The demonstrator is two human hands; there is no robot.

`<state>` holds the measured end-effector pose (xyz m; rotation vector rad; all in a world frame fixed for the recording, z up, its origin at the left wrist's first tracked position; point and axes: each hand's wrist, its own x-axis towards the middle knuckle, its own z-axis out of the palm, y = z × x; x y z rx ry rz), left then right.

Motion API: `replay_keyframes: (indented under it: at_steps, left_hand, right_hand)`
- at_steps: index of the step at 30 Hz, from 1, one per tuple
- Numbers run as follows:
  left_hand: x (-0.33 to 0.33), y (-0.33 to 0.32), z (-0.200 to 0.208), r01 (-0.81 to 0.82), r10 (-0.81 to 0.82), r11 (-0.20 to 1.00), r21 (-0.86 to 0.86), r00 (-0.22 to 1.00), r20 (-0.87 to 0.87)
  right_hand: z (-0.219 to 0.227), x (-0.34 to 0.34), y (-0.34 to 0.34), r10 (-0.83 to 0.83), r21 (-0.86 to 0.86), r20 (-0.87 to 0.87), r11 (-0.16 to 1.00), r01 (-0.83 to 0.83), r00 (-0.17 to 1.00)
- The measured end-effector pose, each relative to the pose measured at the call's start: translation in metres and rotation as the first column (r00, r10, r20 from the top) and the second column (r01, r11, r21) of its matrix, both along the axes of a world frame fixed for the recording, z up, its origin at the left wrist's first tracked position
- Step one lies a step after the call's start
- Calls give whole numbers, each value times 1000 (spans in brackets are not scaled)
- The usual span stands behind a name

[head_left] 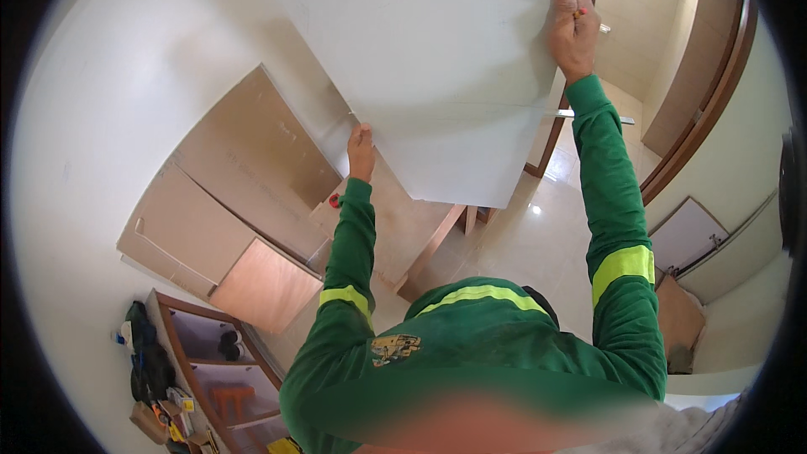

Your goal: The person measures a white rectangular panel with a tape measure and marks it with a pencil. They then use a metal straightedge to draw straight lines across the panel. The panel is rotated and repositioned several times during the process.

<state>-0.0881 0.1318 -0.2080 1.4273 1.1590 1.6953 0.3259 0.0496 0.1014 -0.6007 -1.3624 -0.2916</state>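
Observation:
A large white panel (429,67) is held up in front of me, tilted, with a thin line running across it. My left hand (361,154) is closed on its left edge, low down. Higher up, my right hand (574,34) is closed around the right edge, thumb on the white face. A small red-tipped stick, perhaps a pencil (580,13), pokes out between the right fingers. Beside my right sleeve a flat metal strip (626,120) shows past the panel; its kind is unclear. Below the panel stands a wooden worktable (412,235), partly hidden.
Brown boards (244,160) and a lighter plywood piece (265,286) lean against the left wall. A red roll (334,200) lies near the table. A wooden shelf unit (181,345) stands lower left. At right are a doorway frame (702,130) and a leaning white board (691,227).

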Motion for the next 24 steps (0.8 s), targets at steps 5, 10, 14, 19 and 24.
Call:
replay_keyframes:
  at_steps: [5, 10, 14, 19, 24]
  left_hand:
    - [-6, 5, -7, -15, 15, 998, -59, 1000, -7]
    - [-10, 13, -17, -25, 21, 997, -72, 998, -62]
    - [-14, 19, -21, 32, -39, 993, -111, 998, -55]
    - [-6, 13, 0, 46, -64, 978, -201, 994, -85]
    - [1, 15, 52, -7, 8, 1000, 13, 999, -45]
  right_hand:
    - [-17, -2, 11, -70, -93, -19, 993, 68, 997]
    - [-30, -7, 26, 41, 83, -71, 996, -35, 997]
    - [-39, -2, 30, 29, -130, -63, 991, -37, 998]
    - [-40, -8, 46, -175, 79, -104, 980, 184, 979]
    - [-35, 8, 48, -181, -115, 61, 976, 187, 982]
